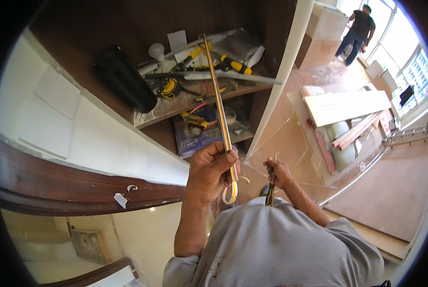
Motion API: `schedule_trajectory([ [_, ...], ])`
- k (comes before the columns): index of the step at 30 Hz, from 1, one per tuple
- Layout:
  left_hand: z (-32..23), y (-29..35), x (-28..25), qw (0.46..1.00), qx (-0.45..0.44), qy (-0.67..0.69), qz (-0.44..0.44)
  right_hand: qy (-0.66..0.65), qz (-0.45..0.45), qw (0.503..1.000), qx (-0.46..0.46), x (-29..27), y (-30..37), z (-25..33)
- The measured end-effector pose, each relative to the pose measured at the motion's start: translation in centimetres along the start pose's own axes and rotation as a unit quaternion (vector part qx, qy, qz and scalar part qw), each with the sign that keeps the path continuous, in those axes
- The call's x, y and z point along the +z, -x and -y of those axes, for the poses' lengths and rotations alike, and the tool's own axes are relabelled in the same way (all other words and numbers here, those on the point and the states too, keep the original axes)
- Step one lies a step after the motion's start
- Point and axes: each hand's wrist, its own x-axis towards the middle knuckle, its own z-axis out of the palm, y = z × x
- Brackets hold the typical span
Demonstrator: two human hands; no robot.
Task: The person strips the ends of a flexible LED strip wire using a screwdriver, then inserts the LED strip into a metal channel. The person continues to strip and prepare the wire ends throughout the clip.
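Strip [218,101]: long, thin, orange-and-yellow line down its face, held out in front of the upper shelf [163,113]. Far end overlaps the tools on that shelf in my view; can't tell if it touches any. Near end is on my side of the shelf, with a loose yellow-and-pale tail [233,191] curling below my grip.

Left hand [211,170]: thumb and fingers pinching the strip close to its near end, short of the shelf. Right hand [278,174]: fingers curled round a slim tool [270,195], thin shaft up, dark-and-yellow handle down; nearer me than the shelf and right of it. Exact tool type, can't tell. Hands are apart.

On the shelf: black cylinder [125,79] lying tilted at its left end, yellow-and-black tape measure [170,89] near the front edge, white bulb [156,51] further back, yellow-and-black handled tool [235,65] right of the strip, crumpled grey plastic [238,45] at the back.

Below the shelf: purple package [187,138], yellow tube [195,119] over it.

Left of the shelf and nearer me: dark wood ledge [75,191] with white scraps [120,200].

Well right of the shelf: pale board [348,104] on a pile, ladder [407,135], and a person in dark clothes [360,31] by the windows.
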Motion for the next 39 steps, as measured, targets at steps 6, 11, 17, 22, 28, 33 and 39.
schedule_trajectory([
  [6,-1.2,-0.9,2.6,0.999,-0.018,0.003,0.038,-0.034,0.018,0.999,0.004,1.0,0.9,0.6],
  [11,-0.9,-2.0,4.4,0.995,-0.045,-0.087,0.02,-0.04,0.034,0.998,-0.037,1.2,1.3,1.3],
  [17,0.1,-3.1,5.2,0.988,-0.03,-0.15,0.022,-0.028,-0.002,0.998,-0.054,0.7,1.9,1.9],
  [22,0.9,-3.7,5.5,0.985,-0.02,-0.17,0.013,-0.045,-0.007,0.997,-0.066,0.9,4.7,3.4],
  [28,2.4,-4.1,5.7,0.984,-0.024,-0.175,0.026,0.112,0.057,0.942,-0.31,3.0,16.0,10.3],
  [33,2.5,-3.7,4.1,0.988,-0.061,-0.127,0.057,0.18,0.19,0.911,-0.32,3.6,20.1,13.2],
  [39,2.8,-3.1,1.2,0.989,-0.079,-0.111,0.063,0.295,0.243,0.872,-0.306,4.8,20.7,12.9],
])
